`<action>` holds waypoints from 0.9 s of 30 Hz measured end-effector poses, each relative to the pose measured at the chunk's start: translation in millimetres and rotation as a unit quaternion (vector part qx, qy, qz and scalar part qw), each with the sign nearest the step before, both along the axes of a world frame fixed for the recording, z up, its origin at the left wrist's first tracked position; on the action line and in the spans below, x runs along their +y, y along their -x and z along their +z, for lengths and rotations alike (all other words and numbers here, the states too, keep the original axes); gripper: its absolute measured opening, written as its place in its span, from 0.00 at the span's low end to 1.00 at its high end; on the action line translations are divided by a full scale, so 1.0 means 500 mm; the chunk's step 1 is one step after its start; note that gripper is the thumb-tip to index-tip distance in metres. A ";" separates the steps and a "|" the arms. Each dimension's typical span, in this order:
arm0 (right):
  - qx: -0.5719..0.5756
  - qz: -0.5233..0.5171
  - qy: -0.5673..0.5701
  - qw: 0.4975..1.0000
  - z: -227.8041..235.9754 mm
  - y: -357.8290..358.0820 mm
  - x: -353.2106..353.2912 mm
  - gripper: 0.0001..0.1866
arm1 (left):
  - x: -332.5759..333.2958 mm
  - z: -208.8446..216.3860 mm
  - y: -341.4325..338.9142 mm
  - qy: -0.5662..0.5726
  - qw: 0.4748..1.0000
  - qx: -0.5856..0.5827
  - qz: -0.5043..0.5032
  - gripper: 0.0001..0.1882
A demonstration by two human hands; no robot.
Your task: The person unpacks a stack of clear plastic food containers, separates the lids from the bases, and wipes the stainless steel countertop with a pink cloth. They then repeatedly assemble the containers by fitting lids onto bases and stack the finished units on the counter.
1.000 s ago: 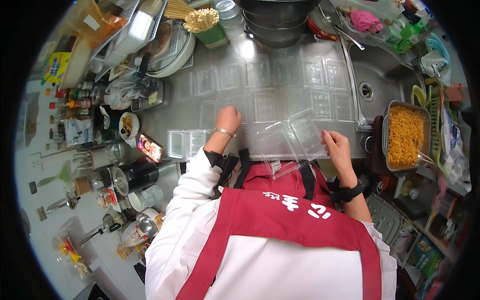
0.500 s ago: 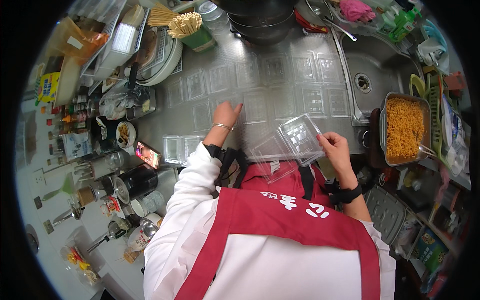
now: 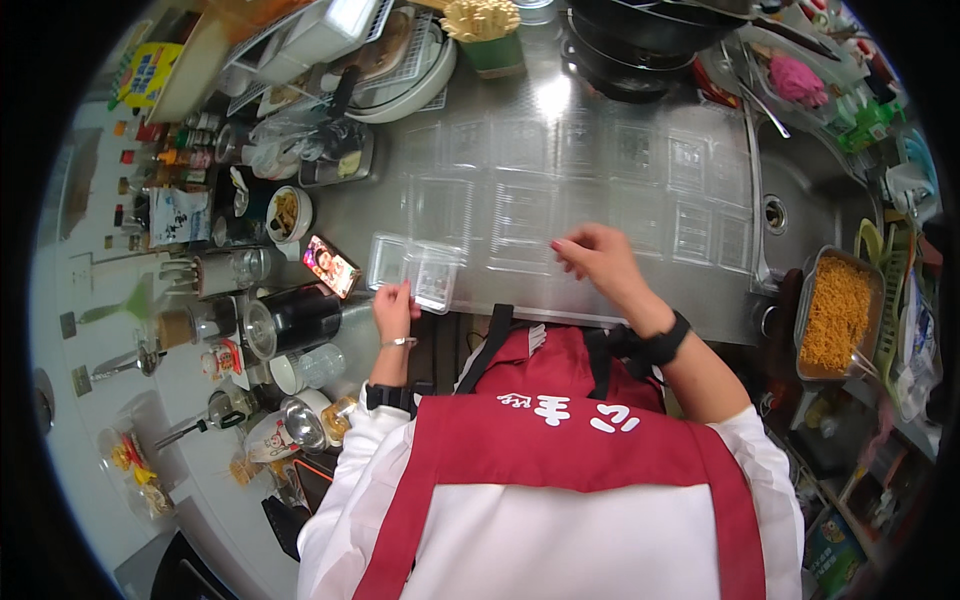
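By the near left edge of the steel counter point(image 3: 680, 290), a clear plastic food container point(image 3: 436, 278) lies as two shallow rectangular halves, slightly askew. My left hand point(image 3: 394, 308) is closed with its fingertips on the near rim, between the halves. Over the middle of the counter hovers my right hand point(image 3: 600, 262), fingers loosely bent and apart, nothing visible in them. Beneath and beyond it, several more clear containers point(image 3: 527, 222) lie opened flat in rows; their transparent edges are hard to separate.
A lit phone point(image 3: 331, 266) leans left of the container. Farther back are a green holder of wooden sticks point(image 3: 490, 45) and black pans point(image 3: 630, 60). The sink point(image 3: 820, 170) is at the right, with a tray of orange noodles point(image 3: 840, 312) nearer me.
My right hand no longer holds the clear container and has moved left over the counter. My left hand has come back to the near left container, whose halves now lie askew. The view has shifted.
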State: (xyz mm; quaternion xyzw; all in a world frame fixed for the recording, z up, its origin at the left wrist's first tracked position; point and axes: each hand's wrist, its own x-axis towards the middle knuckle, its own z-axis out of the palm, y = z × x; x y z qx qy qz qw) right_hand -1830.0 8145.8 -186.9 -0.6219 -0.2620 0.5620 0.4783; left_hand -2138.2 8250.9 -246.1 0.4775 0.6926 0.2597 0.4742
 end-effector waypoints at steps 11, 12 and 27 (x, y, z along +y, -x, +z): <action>-0.007 0.032 0.062 0.998 -0.160 0.168 0.234 0.11 | -0.028 -0.114 0.077 0.299 0.938 -0.163 0.064 0.20; -0.011 0.038 0.064 0.997 -0.167 0.169 0.237 0.11 | -0.031 -0.115 0.077 0.295 0.935 -0.184 0.066 0.18; -0.313 0.084 0.042 0.945 -0.210 0.163 0.239 0.22 | -0.073 0.069 0.168 0.136 0.964 -0.228 -0.022 0.08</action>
